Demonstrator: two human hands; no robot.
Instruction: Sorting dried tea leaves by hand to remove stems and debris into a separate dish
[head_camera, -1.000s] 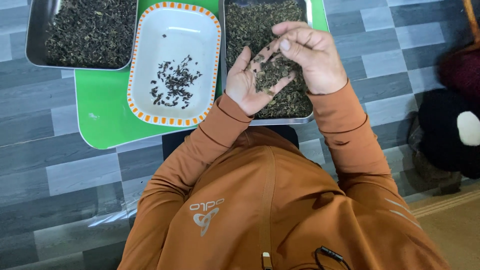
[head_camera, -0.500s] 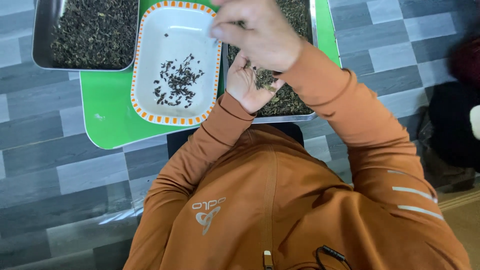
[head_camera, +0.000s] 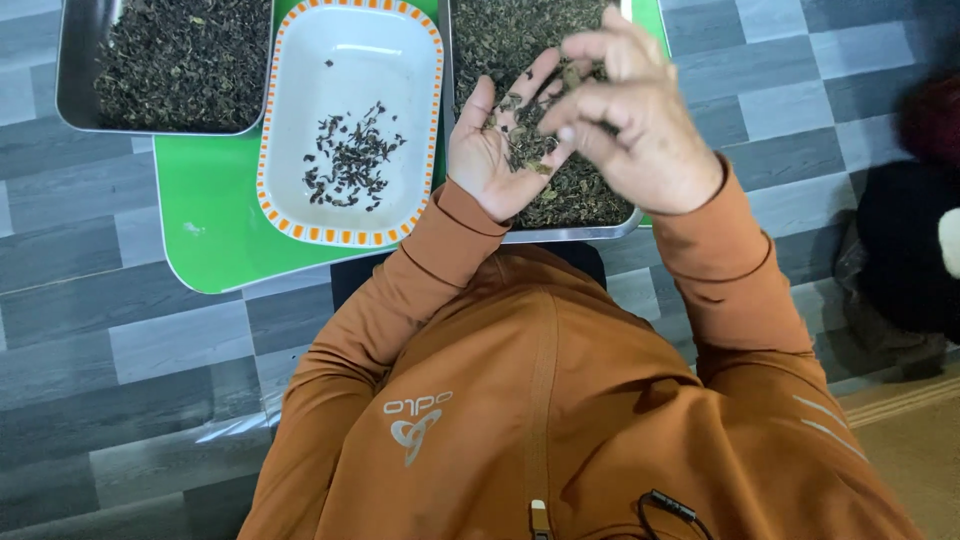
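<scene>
My left hand (head_camera: 497, 148) lies palm up over a steel tray (head_camera: 575, 232) filled with dark dried tea leaves, and a small heap of those leaves (head_camera: 525, 150) rests in the palm. My right hand (head_camera: 640, 115) hovers just above it, fingertips pinched together over the heap. To the left stands a white rectangular dish (head_camera: 350, 125) with an orange patterned rim, holding a thin scatter of dark leaf bits (head_camera: 350, 160). Both arms wear orange-brown sleeves.
A second steel tray (head_camera: 75, 110) full of dried leaves sits at the far left. The dish and trays rest on a green board (head_camera: 205, 225) laid on a grey tiled floor. Dark bags or clothing (head_camera: 905, 250) lie at the right edge.
My right hand swung left toward the white dish and has come back over the left palm. The left hand stayed over the tray with its leaves.
</scene>
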